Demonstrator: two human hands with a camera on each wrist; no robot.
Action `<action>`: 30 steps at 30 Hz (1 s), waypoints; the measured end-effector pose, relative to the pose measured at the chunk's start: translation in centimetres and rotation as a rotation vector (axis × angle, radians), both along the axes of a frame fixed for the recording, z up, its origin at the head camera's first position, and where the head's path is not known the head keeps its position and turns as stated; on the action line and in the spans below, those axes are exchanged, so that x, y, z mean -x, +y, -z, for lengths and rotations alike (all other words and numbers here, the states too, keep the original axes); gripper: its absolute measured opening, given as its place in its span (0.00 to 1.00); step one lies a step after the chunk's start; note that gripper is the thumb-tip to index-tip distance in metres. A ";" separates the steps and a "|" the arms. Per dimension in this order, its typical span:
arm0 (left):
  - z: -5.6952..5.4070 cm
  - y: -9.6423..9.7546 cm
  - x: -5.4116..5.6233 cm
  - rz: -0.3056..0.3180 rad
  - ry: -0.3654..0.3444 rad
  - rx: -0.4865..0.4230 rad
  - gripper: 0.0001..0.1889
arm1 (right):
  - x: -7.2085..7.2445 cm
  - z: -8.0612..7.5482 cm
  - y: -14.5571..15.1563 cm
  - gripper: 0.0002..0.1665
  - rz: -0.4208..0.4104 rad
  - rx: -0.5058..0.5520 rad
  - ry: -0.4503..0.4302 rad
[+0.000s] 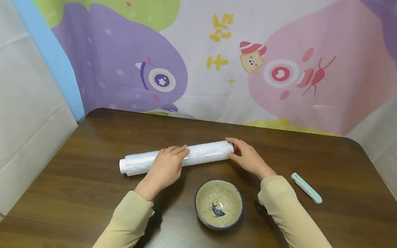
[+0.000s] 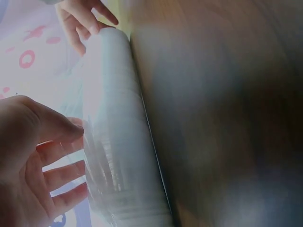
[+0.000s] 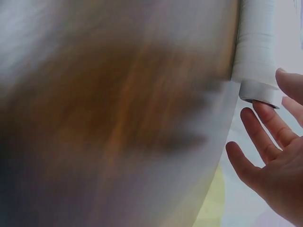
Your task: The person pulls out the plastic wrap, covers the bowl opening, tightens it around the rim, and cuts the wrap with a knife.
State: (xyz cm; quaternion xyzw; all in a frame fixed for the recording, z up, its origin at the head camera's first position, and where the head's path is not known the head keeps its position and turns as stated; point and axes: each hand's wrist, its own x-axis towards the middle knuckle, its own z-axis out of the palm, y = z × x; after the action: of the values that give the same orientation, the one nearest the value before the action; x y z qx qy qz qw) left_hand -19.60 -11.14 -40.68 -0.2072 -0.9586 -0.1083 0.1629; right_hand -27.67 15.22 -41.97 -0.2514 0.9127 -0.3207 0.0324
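Note:
A roll of cling film (image 1: 207,153) lies slantwise on the table, its white core showing at both ends. My left hand (image 1: 168,164) rests across the middle of it. In the left wrist view the thumb and fingertips of the left hand (image 2: 35,161) touch the film along one side; whether they pinch a loose edge is unclear. At the roll's right end is my right hand (image 1: 250,157). The right wrist view shows a finger of the right hand (image 3: 279,151) touching the rim of the core (image 3: 259,92), the other fingers spread and the thumb beside the roll.
A speckled bowl (image 1: 219,203) with a blue rim and a fish drawing stands in front of the roll, between my forearms. To the right lies a pale green folded knife or cutter (image 1: 306,188). Behind the brown table (image 1: 75,191) hangs a cartoon-printed cloth (image 1: 221,89).

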 end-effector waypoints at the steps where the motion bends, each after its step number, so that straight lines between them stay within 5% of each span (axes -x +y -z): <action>1: 0.0 0.1 0.0 0.009 -0.003 0.003 0.21 | -0.2 0.0 0.3 0.30 -0.001 -0.003 -0.001; 20: 0.1 3.2 -0.3 0.147 0.001 0.044 0.21 | -3.6 -0.6 4.9 0.29 0.045 -0.087 0.014; 25: 0.0 3.6 -0.2 0.157 0.002 0.057 0.21 | -4.5 -0.9 4.4 0.35 0.051 -0.178 0.146; 30: -0.2 3.6 0.0 0.155 -0.038 0.071 0.21 | -5.0 -1.2 2.2 0.34 -0.073 -0.226 0.311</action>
State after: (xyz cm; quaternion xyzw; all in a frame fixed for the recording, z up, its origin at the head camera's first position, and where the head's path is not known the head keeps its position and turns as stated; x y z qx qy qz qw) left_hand -19.63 -7.56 -40.51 -0.2843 -0.9458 -0.0903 0.1285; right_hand -22.64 17.39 -40.80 -0.3255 0.9271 -0.1723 -0.0692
